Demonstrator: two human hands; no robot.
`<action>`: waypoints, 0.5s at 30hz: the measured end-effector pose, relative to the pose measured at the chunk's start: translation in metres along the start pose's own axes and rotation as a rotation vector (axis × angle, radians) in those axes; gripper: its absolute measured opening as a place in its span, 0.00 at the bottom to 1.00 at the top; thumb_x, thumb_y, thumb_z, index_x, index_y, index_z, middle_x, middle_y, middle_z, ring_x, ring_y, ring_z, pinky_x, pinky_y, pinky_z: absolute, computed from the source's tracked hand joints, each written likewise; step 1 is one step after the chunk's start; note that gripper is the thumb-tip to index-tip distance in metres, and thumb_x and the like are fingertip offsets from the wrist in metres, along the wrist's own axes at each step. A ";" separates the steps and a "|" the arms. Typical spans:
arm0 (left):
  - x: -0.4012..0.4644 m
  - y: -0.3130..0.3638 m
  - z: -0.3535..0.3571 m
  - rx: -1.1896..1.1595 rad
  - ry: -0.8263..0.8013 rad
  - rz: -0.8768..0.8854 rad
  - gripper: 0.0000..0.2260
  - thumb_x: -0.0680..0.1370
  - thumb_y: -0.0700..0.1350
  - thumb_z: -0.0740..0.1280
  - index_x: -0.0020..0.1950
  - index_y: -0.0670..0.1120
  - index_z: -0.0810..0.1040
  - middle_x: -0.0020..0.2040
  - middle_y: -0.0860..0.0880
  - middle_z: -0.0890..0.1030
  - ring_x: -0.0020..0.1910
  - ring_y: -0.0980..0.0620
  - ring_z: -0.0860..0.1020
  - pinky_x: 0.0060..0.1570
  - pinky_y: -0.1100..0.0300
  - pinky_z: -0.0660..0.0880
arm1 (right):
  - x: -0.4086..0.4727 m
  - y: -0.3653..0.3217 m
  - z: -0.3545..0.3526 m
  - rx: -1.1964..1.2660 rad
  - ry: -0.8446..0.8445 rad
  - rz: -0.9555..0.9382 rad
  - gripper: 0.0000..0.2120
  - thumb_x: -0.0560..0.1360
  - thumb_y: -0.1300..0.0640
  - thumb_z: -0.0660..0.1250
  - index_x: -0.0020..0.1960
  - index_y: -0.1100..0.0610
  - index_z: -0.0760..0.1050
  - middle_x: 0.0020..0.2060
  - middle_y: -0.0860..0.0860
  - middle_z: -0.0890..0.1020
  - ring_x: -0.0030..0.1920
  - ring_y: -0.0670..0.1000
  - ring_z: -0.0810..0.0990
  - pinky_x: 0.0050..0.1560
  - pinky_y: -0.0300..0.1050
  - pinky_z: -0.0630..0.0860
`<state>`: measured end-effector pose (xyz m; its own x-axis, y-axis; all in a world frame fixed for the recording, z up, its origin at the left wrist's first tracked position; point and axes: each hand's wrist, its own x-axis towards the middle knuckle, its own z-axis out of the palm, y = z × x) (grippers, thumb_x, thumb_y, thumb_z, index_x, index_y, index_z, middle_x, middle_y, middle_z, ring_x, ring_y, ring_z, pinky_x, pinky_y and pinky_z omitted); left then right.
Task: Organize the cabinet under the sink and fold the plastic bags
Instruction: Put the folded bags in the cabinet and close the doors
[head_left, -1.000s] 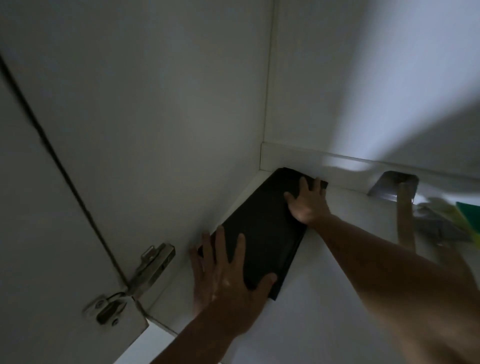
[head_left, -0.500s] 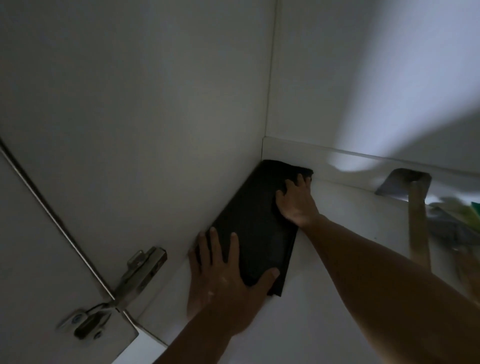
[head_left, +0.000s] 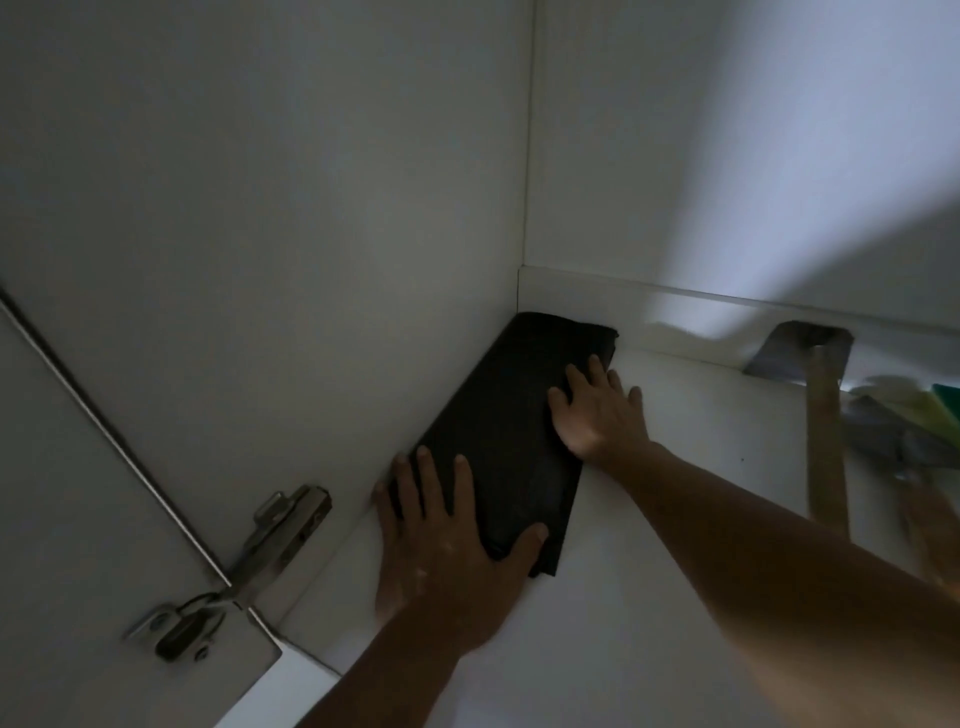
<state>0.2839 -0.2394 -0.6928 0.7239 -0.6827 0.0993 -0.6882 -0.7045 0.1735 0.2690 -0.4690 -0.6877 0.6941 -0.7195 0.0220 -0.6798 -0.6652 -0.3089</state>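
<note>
Folded bag: a flat, black, oblong folded plastic bag (head_left: 498, 441) lies on the white cabinet floor (head_left: 649, 597), tucked into the far left corner.
Long axis: it runs along the left side wall (head_left: 260, 234) — one short end at the back corner under the white strip (head_left: 675, 299) at the foot of the back wall, the other short end pointing toward the front opening.
Left edge of bag: against the side wall or just beside it; the dim light does not let me tell which.
Left hand: the left hand (head_left: 447, 551) lies flat on the near end of the bag, fingers (head_left: 428, 478) straight and spread wide, thumb on the near right corner, palm partly on the cabinet floor.
Right hand: the right hand (head_left: 597, 410) presses on the far right part of the bag, fingers spread and only slightly bent, the outer ones on the bare floor beside the bag's right edge; it grips nothing.
Door side: a metal hinge (head_left: 234, 566) joins the side wall to the open white door (head_left: 78, 519) at the front left.
Back right: a grey cut-out (head_left: 789, 348) in the floor at the back edge, with a pale upright pipe-like thing (head_left: 826, 441) before it — well apart from the bag.
Far right edge: blurred green and yellow things (head_left: 935, 410), too smeared to name.
</note>
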 end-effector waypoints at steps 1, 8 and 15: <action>-0.001 -0.001 0.001 -0.024 0.028 0.037 0.47 0.72 0.75 0.35 0.78 0.45 0.60 0.76 0.36 0.59 0.76 0.35 0.56 0.72 0.38 0.52 | -0.005 -0.001 0.001 -0.021 -0.014 -0.010 0.30 0.83 0.40 0.46 0.80 0.52 0.49 0.80 0.55 0.46 0.79 0.59 0.46 0.76 0.64 0.43; -0.003 -0.008 0.013 -0.005 0.097 0.206 0.38 0.76 0.72 0.47 0.72 0.47 0.71 0.73 0.38 0.67 0.74 0.39 0.62 0.72 0.37 0.56 | -0.012 -0.015 0.009 -0.061 -0.025 -0.004 0.31 0.82 0.39 0.43 0.81 0.53 0.46 0.80 0.57 0.45 0.79 0.62 0.43 0.75 0.63 0.40; -0.001 -0.005 0.005 0.075 -0.036 0.123 0.47 0.68 0.73 0.27 0.79 0.52 0.52 0.79 0.40 0.52 0.78 0.37 0.50 0.73 0.36 0.47 | -0.010 -0.017 0.006 -0.052 -0.038 -0.010 0.31 0.82 0.40 0.44 0.81 0.54 0.46 0.80 0.58 0.45 0.79 0.63 0.44 0.77 0.61 0.42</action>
<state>0.2863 -0.2365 -0.6985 0.6324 -0.7705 0.0798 -0.7744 -0.6265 0.0881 0.2750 -0.4491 -0.6886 0.7086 -0.7055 -0.0121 -0.6836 -0.6823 -0.2591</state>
